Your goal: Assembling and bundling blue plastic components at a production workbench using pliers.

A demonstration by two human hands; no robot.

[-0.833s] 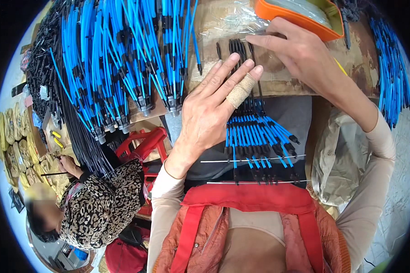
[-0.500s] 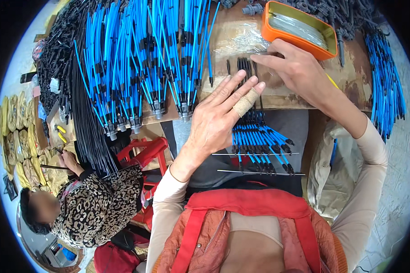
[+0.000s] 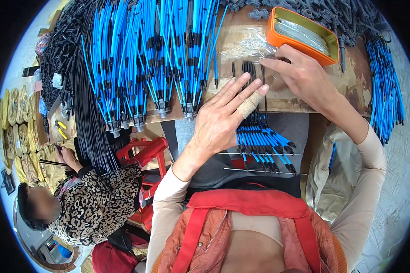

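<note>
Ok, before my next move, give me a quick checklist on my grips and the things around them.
1. Left grip laid over the black strands: ok, flat with fingers spread.
2. Wrap on the left finger: ok, it is around the finger.
3. Right grip holding a piece: cannot tell, the fingertips are at the strands' upper ends but what is between them is too small to make out.
4. Blue tubes parallel: not ok, those on the right fan outward.
5. Thin rods across the blue tubes: ok, two show.
6. Orange box open: ok, with clear strips inside.
</note>
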